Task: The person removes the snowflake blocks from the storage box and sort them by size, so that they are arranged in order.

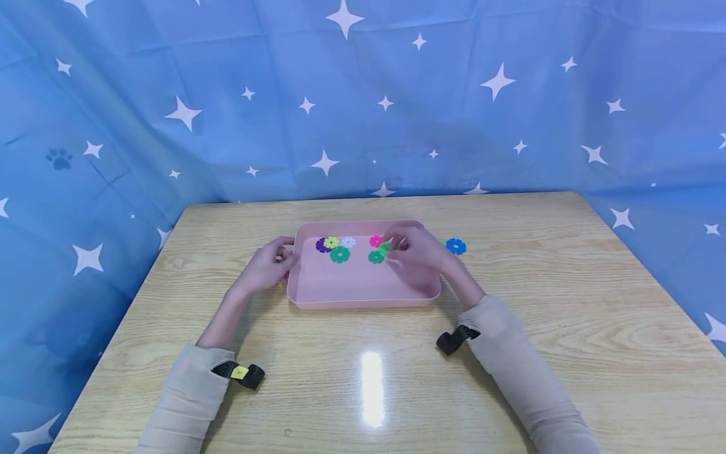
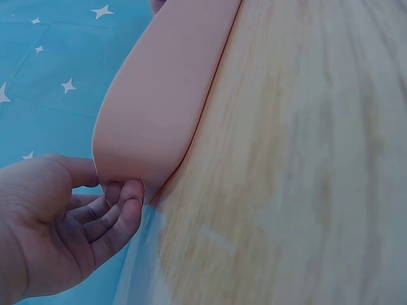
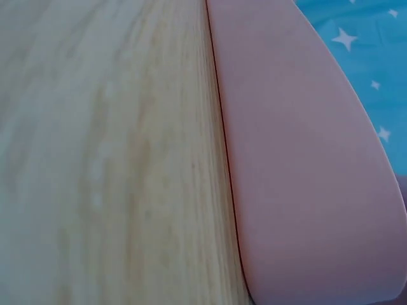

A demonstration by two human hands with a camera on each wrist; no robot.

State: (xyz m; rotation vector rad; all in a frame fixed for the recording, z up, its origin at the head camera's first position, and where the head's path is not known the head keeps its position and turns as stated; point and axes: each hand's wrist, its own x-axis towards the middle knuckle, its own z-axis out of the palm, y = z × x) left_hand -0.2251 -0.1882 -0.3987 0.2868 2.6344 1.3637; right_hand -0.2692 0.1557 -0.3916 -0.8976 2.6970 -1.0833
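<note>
At the left end of the pink tray [image 1: 351, 284], my left hand [image 1: 269, 261] holds the side, its curled fingers on the outer wall. The left wrist view shows that hand [image 2: 63, 222] at the corner of the tray [image 2: 159, 95]. My right hand [image 1: 420, 249] is over the tray's right part, fingertips down at a light green flower piece [image 1: 384, 248]; whether they pinch it is unclear. Beside it lie a pink piece [image 1: 376, 241] and a green one [image 1: 376, 257]. The right wrist view shows mostly the tray wall [image 3: 305, 159].
Purple [image 1: 322, 246], yellow [image 1: 331, 242], white [image 1: 348, 242] and green [image 1: 339, 255] flower pieces lie grouped in the tray's left part. A blue piece [image 1: 456, 246] is on the wooden table [image 1: 317, 378], right of the tray, with green partly hidden beside it. A starry blue cloth [image 1: 363, 94] hangs behind.
</note>
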